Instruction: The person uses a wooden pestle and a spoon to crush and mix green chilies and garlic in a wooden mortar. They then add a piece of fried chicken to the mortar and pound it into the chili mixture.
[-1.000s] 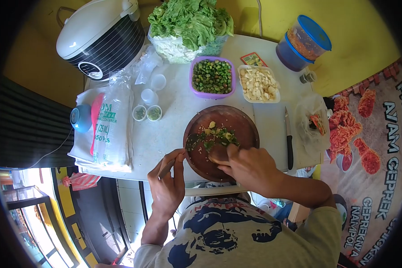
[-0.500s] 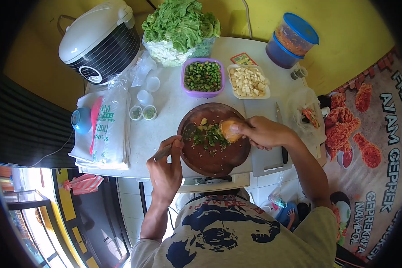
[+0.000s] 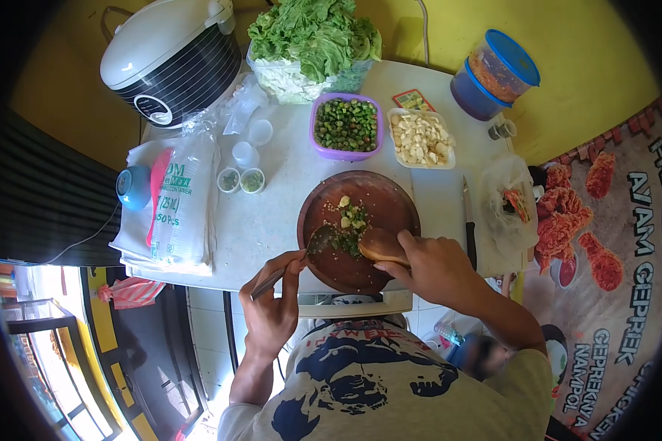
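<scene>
My left hand (image 3: 271, 298) grips the handle of a metal spoon (image 3: 320, 241), whose bowl dips into the round brown mortar (image 3: 390, 198). In my right hand (image 3: 445, 272) is a wooden pestle (image 3: 382, 248), lying tilted with its rounded head against the food in the mortar. Chopped green pieces (image 3: 346, 241), a few pale yellow chunks (image 3: 345, 201) and scattered small seeds lie in the mortar, partly hidden by the pestle. To the right of the mortar, a knife (image 3: 470, 228) with a black handle rests on the table.
Beyond the mortar stand a purple tub of chopped greens (image 3: 346, 156) and a white tray of pale chunks (image 3: 449, 161). Small plastic cups (image 3: 251, 181) and a plastic packet (image 3: 176, 228) are at left. A rice cooker (image 3: 173, 66), a lettuce container (image 3: 312, 84) and blue-lidded tubs (image 3: 509, 59) stand behind.
The pestle has tipped over to lie flatter and lower in the mortar. The spoon has moved into the food. The pale board beside the mortar no longer shows; the knife lies on the table.
</scene>
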`<state>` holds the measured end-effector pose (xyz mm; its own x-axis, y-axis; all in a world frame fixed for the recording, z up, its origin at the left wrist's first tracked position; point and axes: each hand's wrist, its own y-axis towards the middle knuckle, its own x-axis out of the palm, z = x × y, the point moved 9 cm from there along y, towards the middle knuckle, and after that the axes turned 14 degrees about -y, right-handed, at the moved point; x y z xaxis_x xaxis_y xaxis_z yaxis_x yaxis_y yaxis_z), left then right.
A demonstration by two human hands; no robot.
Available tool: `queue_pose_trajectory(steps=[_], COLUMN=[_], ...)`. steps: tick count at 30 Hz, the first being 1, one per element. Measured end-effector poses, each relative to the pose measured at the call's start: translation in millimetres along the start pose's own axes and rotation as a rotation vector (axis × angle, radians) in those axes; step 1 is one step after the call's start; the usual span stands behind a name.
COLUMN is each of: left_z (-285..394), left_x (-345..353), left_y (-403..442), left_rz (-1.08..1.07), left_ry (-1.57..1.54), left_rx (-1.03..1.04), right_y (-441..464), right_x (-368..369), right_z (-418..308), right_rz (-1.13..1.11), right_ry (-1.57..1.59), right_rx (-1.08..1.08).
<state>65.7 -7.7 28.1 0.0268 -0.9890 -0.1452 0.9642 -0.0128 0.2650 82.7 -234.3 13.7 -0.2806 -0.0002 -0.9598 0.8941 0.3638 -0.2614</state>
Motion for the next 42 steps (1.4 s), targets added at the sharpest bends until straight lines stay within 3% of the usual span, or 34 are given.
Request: queue_pose_trajectory(steps=[3,5,14,18,30,32,33,34,36,42], left_z=[-2,-2,-1,10,17,10,8,9,5,4], left_x=[-4,-3,1,9,22,15,11,11,4,27], left_y=[3,4,14,20,9,6,4,1,-3,-9], left_rz=[0.017,0.011,-0.042,-0.117,-0.166,-0.109,-0.071,-0.074,0.019,-0.024], left_ry=[0.028,0.050,0.137,0.181,0.184,0.138,0.130,0.127,0.121,0.076], left_rx=[-0.019,-0.020,0.038,0.121,0.113,0.101,0.061,0.059,-0.018,-0.029], right_y=[4,12,25,27,36,39,38,30,6,-11], right_x=[-6,-5,-8,-12,-9,2,-1,-1,15,42], right_z=[-7,-9,-12,-15,8,29,31,35,54,39], right_rz=[0.054,-0.060,-0.172,-0.075,-0.164,-0.182,-0.083,-0.086,-0.313,-0.389], right_ry=[-0.099,-0.110,-0.094,-0.108,-0.065,0.220,0.391,0.390,0.773,0.915], right_rx=[-0.029,-0.034,-0.034,-0.053,-0.083,-0.030,-0.035,-0.031,0.283,0.341])
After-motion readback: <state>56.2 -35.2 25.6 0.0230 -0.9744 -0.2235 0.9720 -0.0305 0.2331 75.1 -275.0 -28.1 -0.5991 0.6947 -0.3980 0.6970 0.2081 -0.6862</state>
